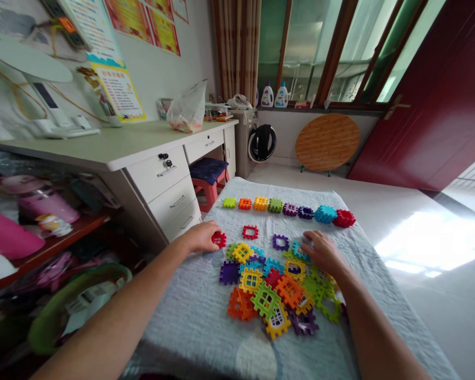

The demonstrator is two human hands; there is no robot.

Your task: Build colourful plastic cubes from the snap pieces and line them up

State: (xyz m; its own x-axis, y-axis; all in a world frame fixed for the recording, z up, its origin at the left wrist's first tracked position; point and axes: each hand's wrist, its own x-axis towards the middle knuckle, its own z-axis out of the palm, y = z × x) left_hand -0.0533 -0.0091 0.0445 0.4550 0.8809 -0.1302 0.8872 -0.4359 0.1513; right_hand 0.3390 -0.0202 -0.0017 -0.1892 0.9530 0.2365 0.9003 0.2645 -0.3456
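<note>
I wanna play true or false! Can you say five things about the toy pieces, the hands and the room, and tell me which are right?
1. The left hand has its fingertips at a red piece. True.
2. The right hand is up by the window. False: it is down by a light blue piece.
3. The far row has a red piece at its left end. False: a green piece is there.
4. A round wooden board stands on its edge. True.
5. The plastic bag lies on the floor. False: it sits on the desk.
</note>
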